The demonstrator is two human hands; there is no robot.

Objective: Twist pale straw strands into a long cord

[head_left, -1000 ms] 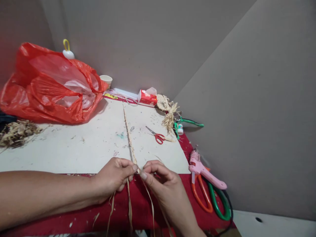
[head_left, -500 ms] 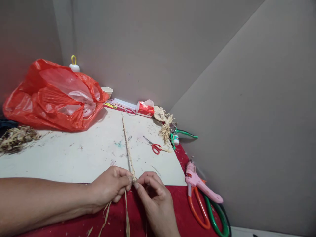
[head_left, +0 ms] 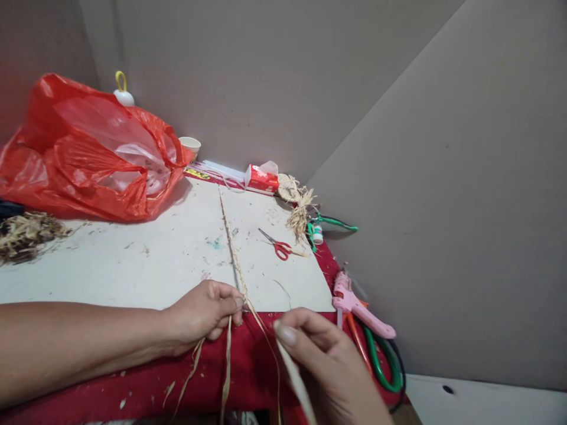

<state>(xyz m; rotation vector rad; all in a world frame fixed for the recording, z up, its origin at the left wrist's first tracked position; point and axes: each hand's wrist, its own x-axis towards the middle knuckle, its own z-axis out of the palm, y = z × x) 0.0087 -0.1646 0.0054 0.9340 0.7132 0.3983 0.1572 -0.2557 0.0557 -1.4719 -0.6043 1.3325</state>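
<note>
A long braid of dry straw (head_left: 230,236) lies along the white board (head_left: 133,265), running from the far edge towards me. My left hand (head_left: 201,316) is closed, pinching the near end of the braid where loose strands (head_left: 228,366) hang down over the red cloth. My right hand (head_left: 330,366) is closed on one pale loose strand (head_left: 295,378), held out to the right and nearer to me, apart from the braid's end.
A red plastic bag (head_left: 93,153) fills the back left, with a heap of straw scraps (head_left: 24,236) beside it. Small red scissors (head_left: 277,245), a straw bundle (head_left: 299,215), a tissue pack (head_left: 261,178), a paper cup (head_left: 189,144), a pink glue gun (head_left: 361,307) and large scissors (head_left: 376,360) lie to the right.
My right hand has left the braid's end and drawn back to the right and towards me with one strand. The left hand keeps its pinch.
</note>
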